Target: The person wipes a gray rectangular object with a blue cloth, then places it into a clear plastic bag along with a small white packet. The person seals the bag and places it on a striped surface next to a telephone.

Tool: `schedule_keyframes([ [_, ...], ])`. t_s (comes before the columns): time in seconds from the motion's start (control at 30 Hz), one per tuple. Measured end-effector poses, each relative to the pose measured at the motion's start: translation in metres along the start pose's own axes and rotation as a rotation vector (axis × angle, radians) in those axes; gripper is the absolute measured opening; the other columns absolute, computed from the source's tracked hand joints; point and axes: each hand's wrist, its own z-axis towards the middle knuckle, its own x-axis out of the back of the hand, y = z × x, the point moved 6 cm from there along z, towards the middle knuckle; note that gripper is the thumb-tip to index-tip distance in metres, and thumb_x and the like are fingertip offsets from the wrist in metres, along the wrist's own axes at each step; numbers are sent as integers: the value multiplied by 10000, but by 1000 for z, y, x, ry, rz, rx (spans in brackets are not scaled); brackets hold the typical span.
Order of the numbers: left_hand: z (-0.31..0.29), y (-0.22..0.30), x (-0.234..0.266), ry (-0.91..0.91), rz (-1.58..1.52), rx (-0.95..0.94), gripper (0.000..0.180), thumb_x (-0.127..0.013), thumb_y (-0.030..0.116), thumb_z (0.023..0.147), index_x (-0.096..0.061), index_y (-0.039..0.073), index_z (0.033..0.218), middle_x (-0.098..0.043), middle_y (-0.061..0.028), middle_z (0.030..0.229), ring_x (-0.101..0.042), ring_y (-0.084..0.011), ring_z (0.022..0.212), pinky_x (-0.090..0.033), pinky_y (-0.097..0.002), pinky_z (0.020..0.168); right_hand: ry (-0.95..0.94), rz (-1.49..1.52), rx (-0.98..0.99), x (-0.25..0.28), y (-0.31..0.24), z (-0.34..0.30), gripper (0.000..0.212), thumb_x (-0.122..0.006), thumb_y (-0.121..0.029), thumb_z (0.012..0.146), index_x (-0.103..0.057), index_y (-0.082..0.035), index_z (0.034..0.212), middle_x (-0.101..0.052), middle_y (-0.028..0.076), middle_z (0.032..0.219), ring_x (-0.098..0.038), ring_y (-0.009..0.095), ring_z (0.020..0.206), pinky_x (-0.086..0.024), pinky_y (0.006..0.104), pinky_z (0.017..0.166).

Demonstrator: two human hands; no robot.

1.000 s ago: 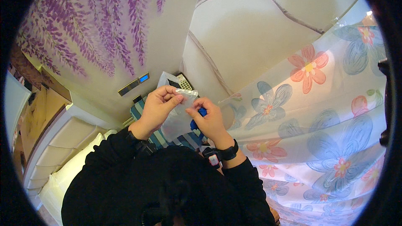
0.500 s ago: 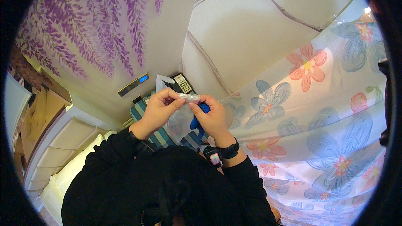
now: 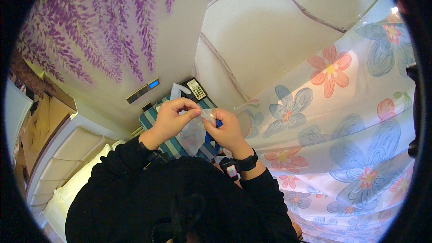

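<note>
- L grip [image 3: 173, 119]: thumb + index tips pinched closed on top edge of clear plastic bag [image 3: 193, 138], other fingers curled in.
- R grip [image 3: 228, 131]: thumb + index also closed on bag's top edge, just beside L fingertips.
- Bag: btwn both hands, hangs down from the pinch, over the striped surface [image 3: 172, 146]; lower part see-through, so stripes show nr it. Contents, if any, can't tell.
- Blue item [image 3: 219, 123]: at R grip, partly hidden behind thumb + fingers; exact kind unclear, can't tell if R grip has hold of it too.
- Surface: blue/teal/pale stripes, below hands, up against the wall side.
- Desk phone [image 3: 195, 90]: dark w/ pale keypad, far end of surface, beyond hands.
- White item [image 3: 178, 91]: just L of phone, shape unclear.
- R wrist: black strap [image 3: 246, 164] + small dark device w/ lit face [image 3: 231, 171] next to it.
- Wall: panel w/ blue display [image 3: 154, 83], purple painted blossoms [image 3: 108, 31] above.
- R side: sheer curtain [image 3: 288, 144], big blue + pink flowers.
- L side: padded headboard [image 3: 67, 155].
</note>
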Motion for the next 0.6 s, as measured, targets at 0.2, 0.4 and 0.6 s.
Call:
schedule_keyframes([
  [0.2, 3, -12, 14, 135, -290, 109, 112, -708, 104, 957, -684, 5, 1005, -693, -10, 895, -629, -68, 822, -506, -227, 740, 241, 101, -101, 22, 4, -4, 200, -772, -103, 842, -578, -59, 821, -565, 55, 750, -545, 177, 666, -470, 301, 650],
  [0.4, 3, -11, 1, -17, -186, 191, 169, -751, 119, 917, -685, 29, 1045, -673, -2, 922, -606, -73, 838, -501, -239, 758, 181, -289, 240, 21, -31, 10, 241, -769, -69, 772, -698, -63, 1003, -623, 88, 892, -639, 272, 827, -529, 363, 730],
  [0.6, 3, 13, 2, -41, 257, -171, 221, -818, 127, 824, -676, 69, 982, -612, -66, 984, -576, -173, 862, -484, -281, 789, 156, -191, 248, 14, -23, 11, 143, -735, -75, 792, -722, -56, 933, -695, 102, 910, -676, 291, 854, -540, 366, 745],
])
